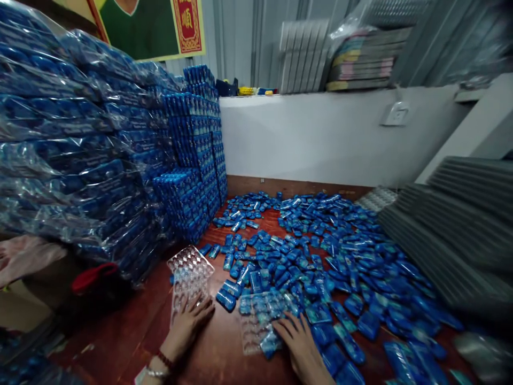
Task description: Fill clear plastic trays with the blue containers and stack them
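Observation:
My left hand (188, 326), with a red bead bracelet and a silvery one at the wrist, lies with its fingers spread on the lower part of a clear plastic tray (186, 283). A second clear tray (252, 326) rests on the red table in front of my right hand (294, 337). That hand's fingers are apart over the tray's right side, close to a blue packet (270, 343). Blue packets show in or under the upper part of this tray; which of the two is unclear. A few loose blue packets (226, 299) lie between the trays.
Many small blue packets (352, 256) cover the red table (224, 347). Tall stacks of blue packs (192, 139), some wrapped in plastic (60, 149), rise at the left. Stacked grey trays (460, 224) stand at the right. A white low wall (300, 139) runs behind.

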The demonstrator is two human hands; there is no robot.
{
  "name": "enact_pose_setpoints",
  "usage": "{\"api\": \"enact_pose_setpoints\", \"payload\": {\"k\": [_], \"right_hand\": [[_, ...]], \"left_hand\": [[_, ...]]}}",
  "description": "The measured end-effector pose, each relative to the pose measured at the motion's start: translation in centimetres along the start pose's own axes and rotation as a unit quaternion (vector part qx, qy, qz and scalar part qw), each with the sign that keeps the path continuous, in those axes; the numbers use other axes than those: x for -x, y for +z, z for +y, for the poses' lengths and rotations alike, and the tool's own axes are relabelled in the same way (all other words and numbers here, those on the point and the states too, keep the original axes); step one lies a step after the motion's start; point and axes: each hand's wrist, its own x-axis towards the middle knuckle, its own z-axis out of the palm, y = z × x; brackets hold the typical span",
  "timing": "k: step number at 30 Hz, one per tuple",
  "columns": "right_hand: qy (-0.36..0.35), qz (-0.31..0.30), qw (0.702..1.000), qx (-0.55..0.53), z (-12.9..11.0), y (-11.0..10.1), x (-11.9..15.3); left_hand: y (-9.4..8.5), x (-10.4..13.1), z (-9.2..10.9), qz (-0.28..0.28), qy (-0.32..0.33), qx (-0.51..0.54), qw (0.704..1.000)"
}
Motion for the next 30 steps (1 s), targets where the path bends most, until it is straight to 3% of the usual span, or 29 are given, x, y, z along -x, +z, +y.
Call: {"api": "enact_pose_setpoints", "payload": {"k": [3, 6, 8, 10, 12, 14, 16, 18, 21, 23, 25, 27, 30], "right_hand": [[-0.013, 0.059, 0.998, -0.006, -0.7, -2.4, -0.2], [-0.06, 0.049, 0.996, -0.048, -3.5, -4.0, 0.9], [-0.069, 0.009, 0.995, -0.076, -6.1, -3.9, 2.2], [-0.036, -0.047, 0.995, -0.084, -8.4, -3.3, 3.4], [0.016, -0.118, 0.99, -0.081, -9.8, -3.0, 4.0], [0.051, -0.186, 0.977, -0.09, -10.3, -3.4, 3.9], [0.064, -0.219, 0.967, -0.115, -9.9, -4.5, 3.3], [0.049, -0.212, 0.963, -0.16, -9.0, -5.8, 3.0], [0.043, -0.114, 0.966, -0.226, -7.0, -6.8, 4.0], [0.111, -0.023, 0.974, -0.194, -5.4, -6.6, 5.2], [0.196, 0.017, 0.975, -0.102, -3.8, -5.9, 6.1], [0.234, -0.011, 0.972, -0.016, -2.5, -5.1, 6.2], [0.227, -0.067, 0.971, 0.042, -0.9, -4.0, 4.5]], "left_hand": [[-2.0, -0.7, -0.6, 0.011, 0.05, 0.018, 0.999], [-3.2, -0.5, 1.0, 0.099, 0.032, 0.084, 0.991], [-3.9, 0.0, 3.0, 0.156, -0.008, 0.168, 0.973], [-4.6, 0.7, 5.5, 0.176, -0.055, 0.248, 0.951], [-5.1, 1.5, 8.5, 0.152, -0.087, 0.291, 0.941], [-5.0, 2.2, 11.4, 0.084, -0.07, 0.291, 0.95], [-4.3, 2.4, 13.9, 0.001, -0.017, 0.257, 0.966], [-3.4, 2.2, 15.3, -0.058, 0.031, 0.208, 0.976], [-2.4, 1.5, 15.4, -0.101, 0.085, 0.168, 0.977], [-2.5, 1.3, 14.7, -0.121, 0.121, 0.168, 0.971], [-2.8, 1.5, 14.1, -0.134, 0.145, 0.173, 0.965], [-3.2, 2.0, 14.2, -0.142, 0.154, 0.18, 0.961], [-3.4, 2.4, 15.5, -0.149, 0.163, 0.193, 0.956]]}}
